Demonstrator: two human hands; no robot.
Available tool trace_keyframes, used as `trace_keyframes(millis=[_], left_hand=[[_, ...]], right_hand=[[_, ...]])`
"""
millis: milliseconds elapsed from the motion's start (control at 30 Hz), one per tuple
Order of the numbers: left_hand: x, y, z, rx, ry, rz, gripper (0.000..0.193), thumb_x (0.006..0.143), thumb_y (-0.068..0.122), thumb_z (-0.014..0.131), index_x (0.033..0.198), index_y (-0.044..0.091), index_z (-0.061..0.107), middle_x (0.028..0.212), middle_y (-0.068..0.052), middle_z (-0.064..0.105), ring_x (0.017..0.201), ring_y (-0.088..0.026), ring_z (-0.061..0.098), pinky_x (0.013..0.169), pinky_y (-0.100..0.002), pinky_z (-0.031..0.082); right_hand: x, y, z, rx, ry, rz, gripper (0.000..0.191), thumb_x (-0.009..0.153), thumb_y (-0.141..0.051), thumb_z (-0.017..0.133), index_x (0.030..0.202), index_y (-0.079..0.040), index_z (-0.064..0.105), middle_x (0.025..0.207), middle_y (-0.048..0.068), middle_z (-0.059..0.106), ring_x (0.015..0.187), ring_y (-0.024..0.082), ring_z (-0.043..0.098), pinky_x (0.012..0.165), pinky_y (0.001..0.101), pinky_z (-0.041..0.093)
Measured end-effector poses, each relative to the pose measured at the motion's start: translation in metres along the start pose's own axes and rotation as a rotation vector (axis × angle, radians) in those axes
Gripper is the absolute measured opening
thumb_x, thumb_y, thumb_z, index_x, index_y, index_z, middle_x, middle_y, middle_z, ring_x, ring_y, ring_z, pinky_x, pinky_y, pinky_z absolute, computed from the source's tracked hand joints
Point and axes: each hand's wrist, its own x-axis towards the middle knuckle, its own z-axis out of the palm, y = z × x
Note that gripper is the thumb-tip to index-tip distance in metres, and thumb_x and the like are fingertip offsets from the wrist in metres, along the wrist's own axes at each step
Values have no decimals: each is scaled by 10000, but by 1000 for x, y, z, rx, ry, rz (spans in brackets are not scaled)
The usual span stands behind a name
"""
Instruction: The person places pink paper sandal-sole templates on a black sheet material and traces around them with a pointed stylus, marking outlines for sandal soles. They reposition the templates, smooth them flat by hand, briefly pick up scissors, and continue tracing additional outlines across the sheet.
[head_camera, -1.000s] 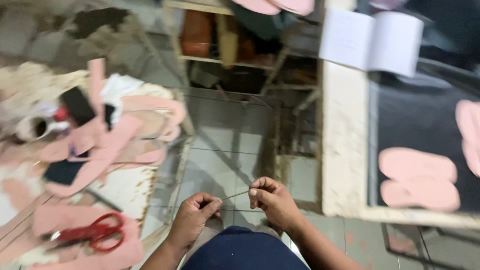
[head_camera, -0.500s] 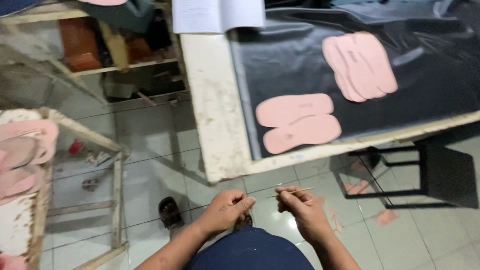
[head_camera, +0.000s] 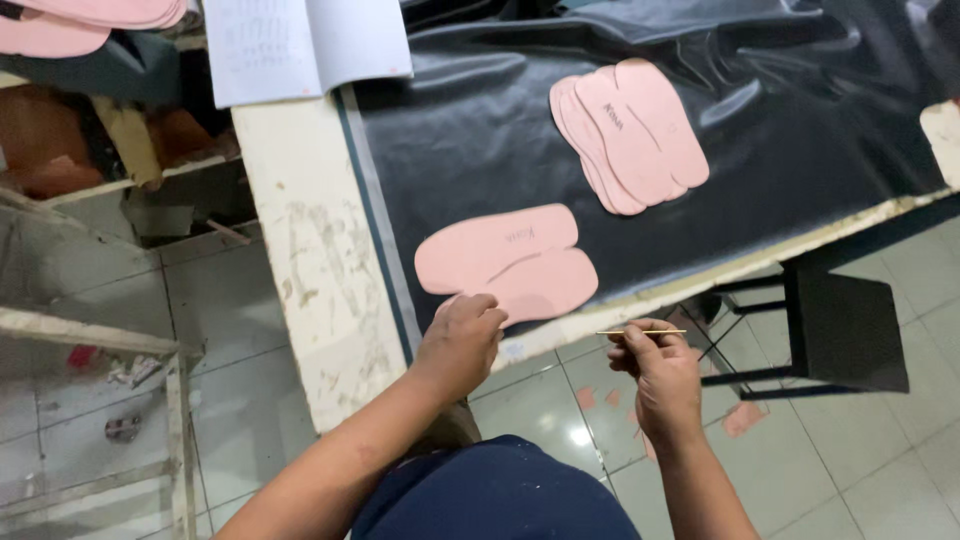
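Note:
My left hand (head_camera: 460, 335) rests curled on the near end of two pink shoe insoles (head_camera: 505, 262) lying overlapped on a black sheet (head_camera: 760, 90) at the table's front edge. Whether the fingers grip the lower insole or only touch it is unclear. My right hand (head_camera: 652, 365) hovers just off the table edge and pinches a thin pale stick (head_camera: 642, 332) held level. A fanned stack of several more pink insoles (head_camera: 628, 130) lies farther back on the sheet.
An open white notebook (head_camera: 300, 45) lies at the table's far left corner. The pale worn table edge (head_camera: 315, 290) borders the sheet. A black stool (head_camera: 840, 325) stands on the tiled floor at right. Shelves with more pink insoles (head_camera: 90, 20) sit at upper left.
The view has swung from the floor and side bench onto the worktable. My hands, held together before my lap, have parted: the left reached to the insoles, the right keeps the thin stick.

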Motion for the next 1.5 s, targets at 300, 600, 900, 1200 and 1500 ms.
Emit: trace_keyframes(millis=[300, 600, 900, 1200, 1500], left_hand=[[80, -41, 35, 393, -74, 9, 441, 809, 100, 600, 1241, 16, 615, 1411, -235, 531, 1284, -404, 499, 1041, -541, 390], [93, -43, 53, 429, -290, -214, 577, 807, 136, 563, 1367, 0, 531, 1429, -200, 495, 1320, -437, 445, 1032, -635, 372], [106, -38, 44, 336, -383, -365, 464, 852, 46, 579, 1312, 2, 547, 1363, -223, 525, 1285, -390, 461, 1051, -532, 366], [121, -35, 36, 361, -516, -421, 540, 844, 89, 617, 1367, 14, 507, 1424, -221, 449, 1291, -407, 429, 1015, -560, 378], [114, -45, 51, 367, -347, -327, 605, 864, 155, 605, 1430, -5, 464, 1561, -236, 328, 1418, -491, 307, 1003, -709, 366]], right_hand=[[93, -48, 79, -370, -227, -140, 214, 992, -154, 636, 1115, 13, 689, 916, 95, 691, 804, 146, 651, 752, 298, 541], [175, -43, 213, -741, -807, -209, 227, 971, -197, 643, 1113, -35, 718, 991, 88, 764, 869, 181, 718, 778, 309, 569], [192, -24, 255, -828, -985, -388, 226, 957, -210, 665, 1111, -52, 714, 1055, 99, 732, 921, 240, 719, 808, 342, 564], [200, -29, 254, -1010, -1031, -657, 173, 944, -197, 651, 1020, -74, 745, 1015, 72, 727, 953, 291, 692, 809, 396, 550], [224, -47, 214, -1155, -889, -597, 182, 931, -200, 655, 1041, -94, 754, 999, 58, 728, 889, 277, 708, 778, 380, 555]])
